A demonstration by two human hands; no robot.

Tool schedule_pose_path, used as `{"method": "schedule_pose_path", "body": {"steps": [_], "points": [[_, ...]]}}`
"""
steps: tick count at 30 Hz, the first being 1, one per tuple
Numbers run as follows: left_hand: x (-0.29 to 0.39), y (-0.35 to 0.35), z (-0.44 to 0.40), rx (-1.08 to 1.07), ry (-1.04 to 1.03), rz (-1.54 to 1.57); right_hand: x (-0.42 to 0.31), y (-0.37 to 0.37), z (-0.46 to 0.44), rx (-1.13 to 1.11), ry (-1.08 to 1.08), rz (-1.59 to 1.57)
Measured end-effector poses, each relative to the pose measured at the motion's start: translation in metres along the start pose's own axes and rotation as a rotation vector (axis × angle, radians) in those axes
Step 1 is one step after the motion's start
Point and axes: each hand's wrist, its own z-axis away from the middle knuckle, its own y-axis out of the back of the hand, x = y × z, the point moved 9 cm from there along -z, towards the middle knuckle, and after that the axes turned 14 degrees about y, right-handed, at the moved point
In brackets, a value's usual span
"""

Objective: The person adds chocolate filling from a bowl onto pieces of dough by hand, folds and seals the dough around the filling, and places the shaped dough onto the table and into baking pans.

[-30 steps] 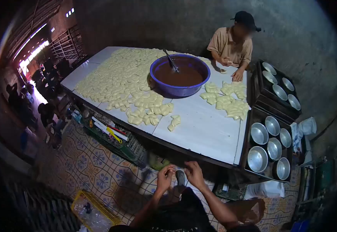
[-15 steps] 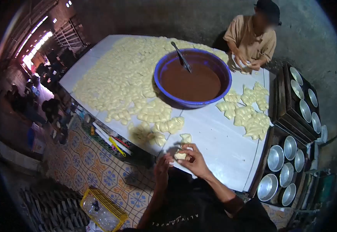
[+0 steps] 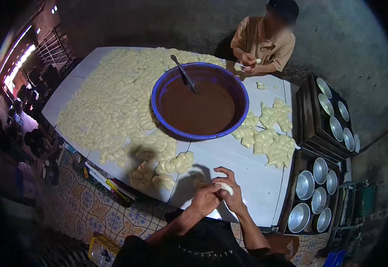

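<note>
**So, one small dough piece (image 3: 226,189) and both hands on it**

Okay, the pale lump sits right between the fingers, just above the near edge of the worktop (image 3: 256,196). Right hand (image 3: 235,196) has its fingers curled around it, with one finger sticking up. Left hand (image 3: 204,201) has its fingers bunched against the near-left side of it; can't tell if they're pinching it or only touching.

Left of the fingers and stretching way past them there's a huge spread of dough (image 3: 109,89). Straight beyond them is a blue basin (image 3: 198,136) of brown stuff (image 3: 194,111) with a utensil (image 3: 185,75) leaning in it. Beyond and right, a smaller dough patch (image 3: 267,144). Further right, well apart, round metal tins (image 3: 299,218).
</note>
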Motion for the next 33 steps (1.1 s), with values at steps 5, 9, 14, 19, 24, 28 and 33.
{"method": "schedule_pose_path", "body": {"steps": [5, 9, 14, 19, 24, 28, 33], "points": [[0.030, -0.065, -0.008, -0.743, 0.094, 0.592, 0.081, 0.023, 0.023, 0.182, -0.222, -0.476], [0.101, -0.013, -0.101, -0.116, -0.179, -0.122, 0.090, 0.047, 0.018, 0.393, -0.209, -0.660], [0.204, 0.024, -0.172, 0.652, -0.312, -1.426, 0.102, 0.037, 0.027, 0.438, -0.297, -0.666], [0.194, 0.013, -0.167, 0.500, 0.048, -1.640, 0.122, 0.024, 0.043, 0.465, -0.364, -0.777], [0.168, -0.009, -0.116, 0.443, -0.049, -1.107, 0.126, 0.025, 0.033, 0.554, -0.316, -0.965], [0.071, -0.018, -0.082, -0.025, 0.176, -0.260, 0.122, 0.016, 0.041, 0.638, -0.409, -1.143], [0.027, -0.003, -0.041, 0.242, 0.047, -0.062, 0.084, 0.043, 0.057, 0.572, -0.249, -0.165]]}}
